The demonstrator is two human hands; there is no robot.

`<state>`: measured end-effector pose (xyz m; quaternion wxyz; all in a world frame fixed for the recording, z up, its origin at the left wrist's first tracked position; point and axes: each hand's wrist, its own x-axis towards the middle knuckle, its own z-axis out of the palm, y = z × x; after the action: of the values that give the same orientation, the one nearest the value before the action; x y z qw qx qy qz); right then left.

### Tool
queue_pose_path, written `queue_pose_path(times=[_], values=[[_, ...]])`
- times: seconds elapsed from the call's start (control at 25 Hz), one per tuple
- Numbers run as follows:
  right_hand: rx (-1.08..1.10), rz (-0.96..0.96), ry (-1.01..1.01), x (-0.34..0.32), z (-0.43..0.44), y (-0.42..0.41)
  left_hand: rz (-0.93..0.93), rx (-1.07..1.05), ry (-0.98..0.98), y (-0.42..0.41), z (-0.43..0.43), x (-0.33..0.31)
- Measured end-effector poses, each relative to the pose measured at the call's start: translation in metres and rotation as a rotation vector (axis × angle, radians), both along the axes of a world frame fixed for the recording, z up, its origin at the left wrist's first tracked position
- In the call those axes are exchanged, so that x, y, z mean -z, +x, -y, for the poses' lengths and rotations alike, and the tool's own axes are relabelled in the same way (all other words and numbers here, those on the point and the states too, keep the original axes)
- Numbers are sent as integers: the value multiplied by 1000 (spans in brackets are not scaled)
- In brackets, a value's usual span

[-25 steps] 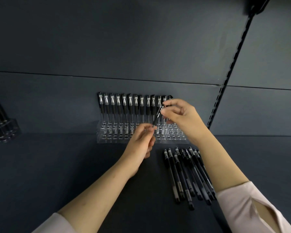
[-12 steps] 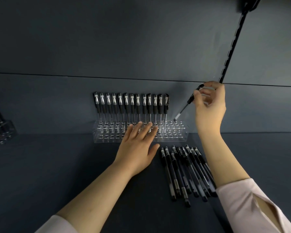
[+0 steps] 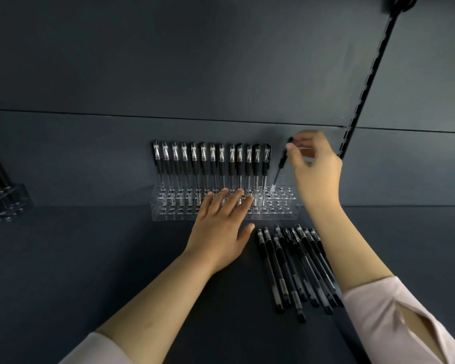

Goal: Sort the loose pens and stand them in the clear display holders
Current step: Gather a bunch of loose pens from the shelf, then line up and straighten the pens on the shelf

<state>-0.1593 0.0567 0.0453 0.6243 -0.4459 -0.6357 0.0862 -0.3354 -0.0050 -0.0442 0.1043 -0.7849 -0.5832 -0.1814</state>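
Several loose pens (image 3: 294,269) lie bunched on the counter (image 3: 90,258) nearest us, just right of our left hand (image 3: 218,232). That hand lies flat, its straight fingers on the clear holder (image 3: 281,214). Beyond, our right hand (image 3: 315,174) pinches one pen (image 3: 281,164) near its cap. The pen is tilted, its lower end at the holder's top, just right of the standing pens (image 3: 213,164).

The display holder (image 3: 281,215) is clear, glossy plastic. The standing pens (image 3: 212,164) have transparent barrels, matt black grips and shiny silvery tips. The loose pens (image 3: 286,271) are glossy black plastic. The shelf (image 3: 90,258) and back panel (image 3: 195,61) are smooth, matt dark grey. The slotted upright (image 3: 365,88) is possibly painted metal. The sleeve (image 3: 394,319) is pale, smooth cloth.
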Motion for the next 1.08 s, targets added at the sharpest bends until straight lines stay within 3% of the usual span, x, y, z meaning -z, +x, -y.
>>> queue_pose_path(times=[0.16, 0.52, 0.68, 0.76, 0.92, 1.08], values=[[36, 262, -60, 15, -8, -3, 14, 3, 25, 1, 0, 0], [34, 309, -176, 21, -10, 2, 18, 21, 46, -1, -2, 0], [-5, 394, -392, 11, -3, 22, 0, 14, 61, 6, 10, -13], [-42, 469, -497, 10, 7, 35, 85, -21, 103, 17, 24, -22], [-120, 643, -689, 13, 33, 66, 276, -186, -244, 53, 55, -26], [-142, 701, -725, 26, 41, 88, 188, -331, -399, 86, 66, -29]])
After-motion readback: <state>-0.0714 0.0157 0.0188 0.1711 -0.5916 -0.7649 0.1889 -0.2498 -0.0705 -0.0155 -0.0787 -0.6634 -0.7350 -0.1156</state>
